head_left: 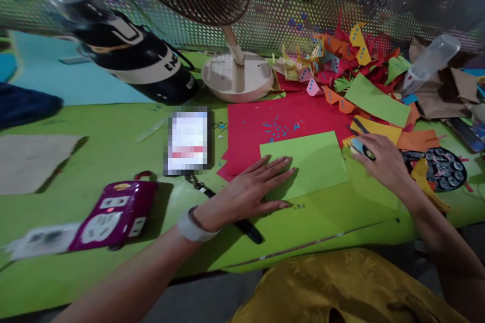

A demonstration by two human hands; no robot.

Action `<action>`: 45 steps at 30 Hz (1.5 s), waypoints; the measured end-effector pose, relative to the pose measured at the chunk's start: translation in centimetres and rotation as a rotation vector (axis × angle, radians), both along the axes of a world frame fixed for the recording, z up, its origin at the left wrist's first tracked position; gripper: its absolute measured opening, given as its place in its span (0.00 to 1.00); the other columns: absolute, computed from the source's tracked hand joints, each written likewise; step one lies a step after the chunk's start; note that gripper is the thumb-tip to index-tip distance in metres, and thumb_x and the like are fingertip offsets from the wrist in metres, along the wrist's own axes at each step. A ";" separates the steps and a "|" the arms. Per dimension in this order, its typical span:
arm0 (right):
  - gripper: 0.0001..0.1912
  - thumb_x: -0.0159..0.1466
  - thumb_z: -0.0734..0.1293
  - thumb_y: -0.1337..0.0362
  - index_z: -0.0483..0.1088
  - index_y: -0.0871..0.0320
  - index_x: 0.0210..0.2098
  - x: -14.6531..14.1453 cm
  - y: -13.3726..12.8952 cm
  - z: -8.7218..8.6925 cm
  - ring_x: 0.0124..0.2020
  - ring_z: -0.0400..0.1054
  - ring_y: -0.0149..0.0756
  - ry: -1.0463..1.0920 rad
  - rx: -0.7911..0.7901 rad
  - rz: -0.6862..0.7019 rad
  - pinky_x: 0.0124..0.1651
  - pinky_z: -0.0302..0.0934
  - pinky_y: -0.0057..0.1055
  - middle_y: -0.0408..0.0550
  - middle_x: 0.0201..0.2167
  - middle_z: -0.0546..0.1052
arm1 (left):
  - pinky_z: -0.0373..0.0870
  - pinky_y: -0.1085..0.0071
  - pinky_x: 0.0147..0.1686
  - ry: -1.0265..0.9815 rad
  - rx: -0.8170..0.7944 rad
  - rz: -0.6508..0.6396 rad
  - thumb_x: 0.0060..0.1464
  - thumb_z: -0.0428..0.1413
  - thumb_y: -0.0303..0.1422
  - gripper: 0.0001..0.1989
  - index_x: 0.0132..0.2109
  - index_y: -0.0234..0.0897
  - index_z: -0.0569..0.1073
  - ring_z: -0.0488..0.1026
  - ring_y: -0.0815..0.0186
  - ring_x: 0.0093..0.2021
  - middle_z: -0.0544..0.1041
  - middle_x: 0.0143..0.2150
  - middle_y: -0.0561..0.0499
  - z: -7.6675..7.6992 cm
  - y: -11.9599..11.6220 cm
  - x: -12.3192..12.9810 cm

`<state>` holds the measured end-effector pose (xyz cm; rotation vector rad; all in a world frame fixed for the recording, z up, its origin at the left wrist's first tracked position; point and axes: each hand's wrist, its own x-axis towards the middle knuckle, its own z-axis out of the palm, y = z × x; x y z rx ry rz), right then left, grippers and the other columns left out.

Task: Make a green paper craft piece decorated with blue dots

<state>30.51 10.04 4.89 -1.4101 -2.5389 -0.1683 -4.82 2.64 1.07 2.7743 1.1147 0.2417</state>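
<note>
My left hand (261, 184) lies flat on a light green sheet of paper (318, 161), fingers stretched out. That sheet rests partly over red paper (246, 131) strewn with small blue dots. To the right, my right hand (382, 159) is curled over a pair of scissors (368, 152) with a dark handle loop; part of them is hidden by the fingers. Beneath and beside the scissors lie yellow paper (382, 131) and orange paper (420, 139).
Behind the papers is a pile of cut, dotted paper shapes (341, 55). A fan (238, 78) and a dark bottle (140, 60) stand at the back. A phone (189, 141) and a purple power strip (113, 214) lie left; a black patterned palette-like tray (447, 169) lies right.
</note>
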 end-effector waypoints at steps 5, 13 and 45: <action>0.43 0.65 0.60 0.39 0.52 0.62 0.69 -2.5 -2.1 -2.0 0.70 0.51 0.50 -0.161 -0.197 0.415 0.66 0.54 0.53 0.60 0.70 0.56 | 0.50 0.54 0.69 -0.004 0.040 -0.016 0.63 0.47 0.54 0.36 0.70 0.37 0.54 0.54 0.55 0.71 0.55 0.72 0.41 -0.2 -0.1 -0.2; 0.23 0.71 0.58 0.55 0.66 0.59 0.61 -3.2 -3.7 -3.2 0.64 0.62 0.47 -0.181 0.001 0.431 0.63 0.61 0.49 0.56 0.64 0.66 | 0.45 0.53 0.70 -0.035 0.023 0.009 0.63 0.49 0.52 0.37 0.72 0.44 0.49 0.52 0.56 0.72 0.54 0.72 0.44 -0.4 -1.0 0.8; 0.20 0.68 0.59 0.72 0.73 0.48 0.53 -1.6 -1.9 -2.4 0.61 0.67 0.37 0.591 -0.040 0.479 0.61 0.63 0.48 0.49 0.59 0.73 | 0.54 0.51 0.68 -0.329 0.204 -0.064 0.67 0.47 0.27 0.29 0.71 0.47 0.51 0.62 0.62 0.67 0.68 0.66 0.46 1.3 -0.8 -0.4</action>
